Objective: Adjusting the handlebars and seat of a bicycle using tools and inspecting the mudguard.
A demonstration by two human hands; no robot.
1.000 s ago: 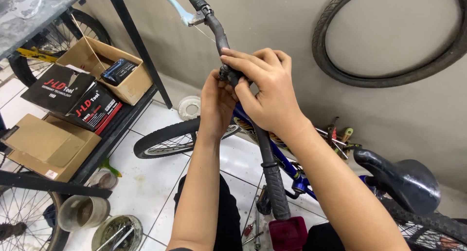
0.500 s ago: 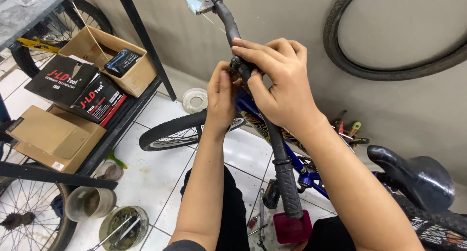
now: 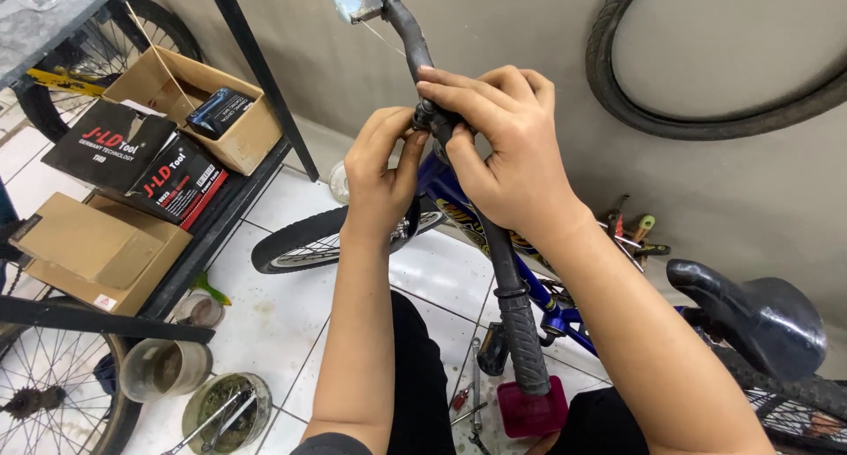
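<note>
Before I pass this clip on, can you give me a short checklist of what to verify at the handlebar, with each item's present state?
1. Both hands on the work: left hand and right hand meet at the middle of the black handlebar. Ok.
2. Small clamp part between the fingertips visible: mostly covered. Cannot tell.
3. A tool in either hand: none shows, but the palms are hidden. Cannot tell.
4. Rubber grip on the near bar end: seated. Ok.
5. Floor beneath free of loose items: tools lie on the tiles. Not ok.
6. Bicycle steady: its support is out of view. Cannot tell.
</note>
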